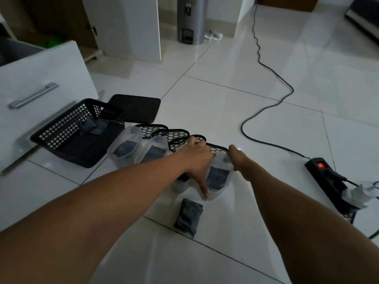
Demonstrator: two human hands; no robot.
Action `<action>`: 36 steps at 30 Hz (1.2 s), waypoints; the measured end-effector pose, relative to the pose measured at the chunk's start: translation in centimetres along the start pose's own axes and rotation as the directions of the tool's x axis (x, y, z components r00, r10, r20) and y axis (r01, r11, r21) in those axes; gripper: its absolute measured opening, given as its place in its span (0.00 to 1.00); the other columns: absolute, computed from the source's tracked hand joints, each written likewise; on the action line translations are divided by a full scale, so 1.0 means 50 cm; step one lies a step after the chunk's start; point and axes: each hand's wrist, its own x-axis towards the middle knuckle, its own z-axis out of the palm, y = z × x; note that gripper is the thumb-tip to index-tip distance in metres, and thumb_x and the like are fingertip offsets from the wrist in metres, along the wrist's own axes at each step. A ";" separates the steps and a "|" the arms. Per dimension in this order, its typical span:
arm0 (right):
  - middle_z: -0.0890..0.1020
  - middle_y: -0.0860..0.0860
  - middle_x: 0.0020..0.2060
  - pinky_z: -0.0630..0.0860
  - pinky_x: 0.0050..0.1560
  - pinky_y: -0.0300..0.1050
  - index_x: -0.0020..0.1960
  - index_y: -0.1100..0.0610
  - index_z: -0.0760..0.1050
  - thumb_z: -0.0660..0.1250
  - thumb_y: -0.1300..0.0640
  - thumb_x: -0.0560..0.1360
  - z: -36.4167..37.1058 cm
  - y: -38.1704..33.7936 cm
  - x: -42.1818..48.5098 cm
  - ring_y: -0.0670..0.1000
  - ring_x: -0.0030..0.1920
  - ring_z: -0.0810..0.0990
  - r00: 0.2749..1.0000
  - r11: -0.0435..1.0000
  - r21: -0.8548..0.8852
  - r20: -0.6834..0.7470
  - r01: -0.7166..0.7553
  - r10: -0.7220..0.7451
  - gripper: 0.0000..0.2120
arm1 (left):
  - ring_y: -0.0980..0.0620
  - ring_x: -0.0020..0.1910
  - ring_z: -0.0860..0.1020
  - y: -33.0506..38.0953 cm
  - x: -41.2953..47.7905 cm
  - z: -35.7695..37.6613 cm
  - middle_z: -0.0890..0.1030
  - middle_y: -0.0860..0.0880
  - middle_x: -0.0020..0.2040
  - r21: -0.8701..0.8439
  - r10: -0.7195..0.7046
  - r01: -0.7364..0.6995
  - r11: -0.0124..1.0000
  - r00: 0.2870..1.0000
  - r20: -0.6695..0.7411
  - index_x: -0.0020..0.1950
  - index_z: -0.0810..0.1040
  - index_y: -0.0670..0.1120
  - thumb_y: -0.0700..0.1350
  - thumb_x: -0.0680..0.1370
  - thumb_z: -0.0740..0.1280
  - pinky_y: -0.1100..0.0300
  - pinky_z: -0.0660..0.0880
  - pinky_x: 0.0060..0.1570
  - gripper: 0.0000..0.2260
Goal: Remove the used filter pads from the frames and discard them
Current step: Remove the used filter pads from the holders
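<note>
Black honeycomb frames point(178, 136), grey pads point(188, 217)

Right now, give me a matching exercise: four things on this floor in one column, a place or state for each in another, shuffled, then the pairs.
1 basket
2 loose pouch
3 power strip
4 black tray

A glowing red
B just beyond the basket
C holds grey pouches
D alone on the tile, nearest the camera

Pairs: 1-C, 2-D, 3-A, 4-B

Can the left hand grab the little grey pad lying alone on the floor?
Probably yes. The grey pad lies uncovered on the floor, close to the left hand, with nothing between them.
</note>
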 end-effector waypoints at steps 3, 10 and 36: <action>0.75 0.61 0.56 0.70 0.59 0.52 0.60 0.62 0.74 0.52 0.55 0.81 -0.020 0.028 -0.011 0.59 0.54 0.76 0.999 0.983 -0.184 -0.052 -0.006 -0.003 0.17 | 0.47 0.63 0.69 0.001 0.002 -0.002 0.76 0.50 0.59 -0.036 -0.009 0.009 0.999 1.000 0.006 0.64 0.73 0.50 0.83 0.46 0.65 0.40 0.59 0.63 0.56; 0.79 0.51 0.51 0.63 0.61 0.58 0.56 0.52 0.74 0.63 0.53 0.74 -0.026 0.192 -0.121 0.57 0.57 0.75 0.959 0.755 -0.623 -0.282 -0.206 0.028 0.11 | 0.48 0.61 0.69 0.015 0.020 -0.019 0.77 0.50 0.58 -0.084 -0.031 0.034 0.996 0.999 0.042 0.65 0.75 0.49 0.83 0.43 0.64 0.46 0.59 0.60 0.59; 0.84 0.61 0.38 0.72 0.25 0.40 0.48 0.61 0.79 0.62 0.67 0.73 0.023 0.086 -0.196 0.59 0.38 0.84 0.895 0.925 0.371 -0.436 0.079 0.098 0.09 | 0.47 0.67 0.69 0.012 -0.007 0.025 0.80 0.53 0.62 -0.315 -0.076 0.053 0.948 0.995 -0.061 0.79 0.46 0.50 0.81 0.43 0.68 0.44 0.57 0.62 0.72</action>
